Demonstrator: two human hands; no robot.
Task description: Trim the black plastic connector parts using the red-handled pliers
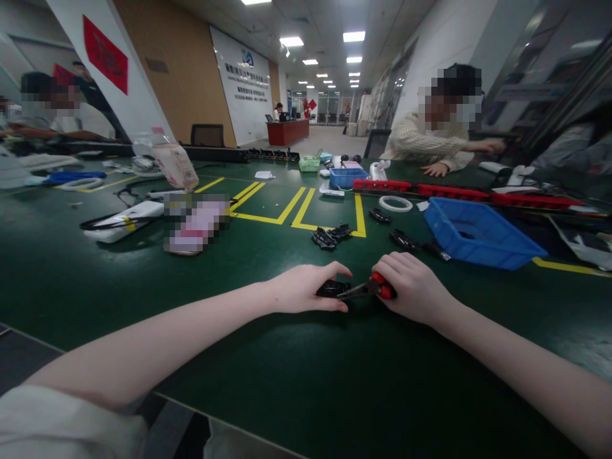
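My left hand (306, 288) is closed around a small black plastic part (331, 289), thumb below and fingers above. In my right hand (414, 290) are red-handled pliers (359, 291), gripped by the handles. Their metal jaws point left and meet the right end of the black part; whether they bite on it I cannot tell. Beyond my hands lie similar black parts (325, 238) in a small cluster, with another black piece (404, 240) nearer the blue bin. The inner side of the black part is hidden by my left palm.
A blue bin (482, 236) stands at right, beside a tape roll (395, 204) and a long red strip (459, 193). Yellow tape (258, 218) marks the green table. At left are a phone (198, 226), a white device (127, 221) and a bottle (174, 162). A person (440, 127) sits across.
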